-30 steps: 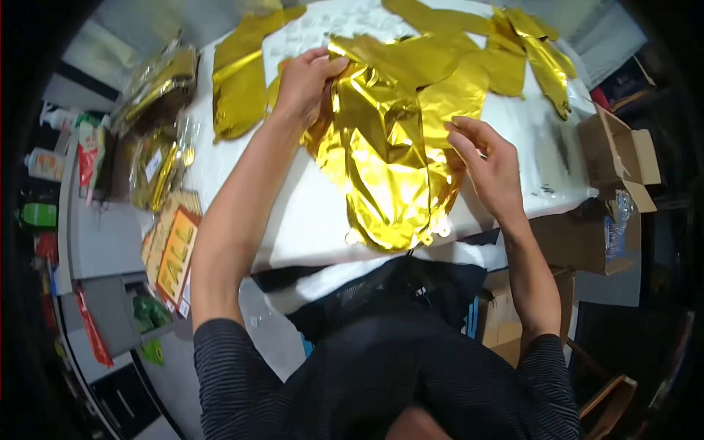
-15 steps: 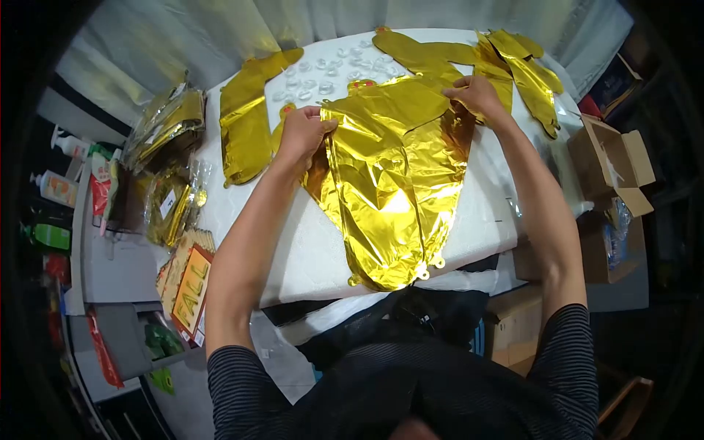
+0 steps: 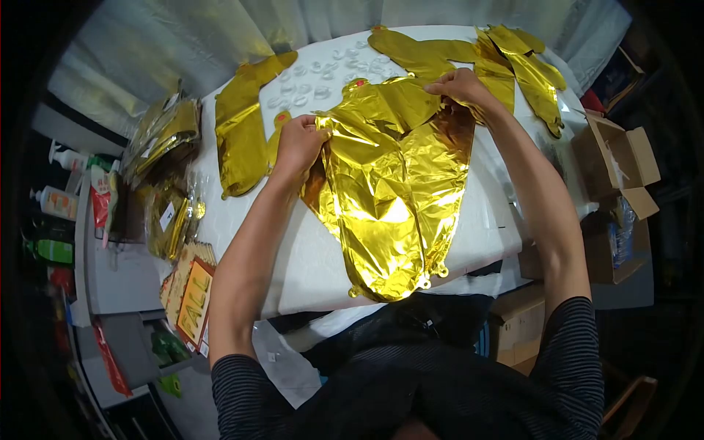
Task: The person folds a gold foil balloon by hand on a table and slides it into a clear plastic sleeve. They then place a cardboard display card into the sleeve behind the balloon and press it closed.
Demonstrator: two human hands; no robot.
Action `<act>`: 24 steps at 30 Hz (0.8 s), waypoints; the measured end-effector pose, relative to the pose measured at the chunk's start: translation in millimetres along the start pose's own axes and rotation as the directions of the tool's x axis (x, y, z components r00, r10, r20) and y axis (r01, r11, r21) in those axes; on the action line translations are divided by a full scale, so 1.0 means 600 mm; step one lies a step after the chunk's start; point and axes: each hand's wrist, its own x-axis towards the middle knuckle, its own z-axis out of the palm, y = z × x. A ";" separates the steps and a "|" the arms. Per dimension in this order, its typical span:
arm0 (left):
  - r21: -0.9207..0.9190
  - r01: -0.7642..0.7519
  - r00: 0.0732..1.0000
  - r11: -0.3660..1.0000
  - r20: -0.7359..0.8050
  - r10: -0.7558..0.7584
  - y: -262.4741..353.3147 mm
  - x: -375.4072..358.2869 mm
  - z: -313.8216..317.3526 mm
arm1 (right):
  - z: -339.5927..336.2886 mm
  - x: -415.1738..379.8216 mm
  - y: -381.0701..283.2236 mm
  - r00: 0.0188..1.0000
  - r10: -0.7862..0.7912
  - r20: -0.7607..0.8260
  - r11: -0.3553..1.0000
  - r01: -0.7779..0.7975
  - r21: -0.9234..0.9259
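Observation:
A flat, shiny gold foil balloon (image 3: pixel 389 198) is stretched between my hands over the white-covered table (image 3: pixel 480 235). Its rounded lower end with small tabs hangs at the table's front edge. My left hand (image 3: pixel 299 147) pinches its upper left corner, fingers closed. At the upper right, my right hand (image 3: pixel 463 94) has its fingers pressed together on the foil. Behind it lie other flat gold foil balloons: one at the left (image 3: pixel 240 139), one at the back (image 3: pixel 425 55) and one at the right (image 3: pixel 532 77). Red spots show near the held balloon's top edge.
Small clear plastic pieces (image 3: pixel 301 94) are scattered at the table's back. Bagged gold foil packs (image 3: pixel 167 136) are stacked at the left, above a FALL card (image 3: pixel 194 304). Pump bottles (image 3: pixel 55 203) stand farther left. Open cardboard boxes (image 3: pixel 616 158) sit at the right. A curtain hangs behind.
My right hand has shifted slightly left and up along the foil's top edge. The upper foil now lies folded a little differently, and the view has tilted slightly.

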 end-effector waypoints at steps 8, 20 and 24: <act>0.036 -0.014 1.000 0.999 0.020 0.013 -0.013 0.008 -0.003 | 0.004 0.006 -0.023 0.997 -0.066 0.047 0.985 0.073 -0.154; 0.013 -0.040 0.999 0.999 0.024 0.040 -0.022 0.008 -0.004 | 0.027 -0.006 -0.025 0.977 -0.153 -0.147 0.980 0.131 -0.148; -0.006 -0.036 0.998 0.999 0.044 0.036 -0.010 -0.004 -0.006 | 0.030 -0.009 -0.037 0.978 -0.181 -0.103 0.964 0.156 -0.215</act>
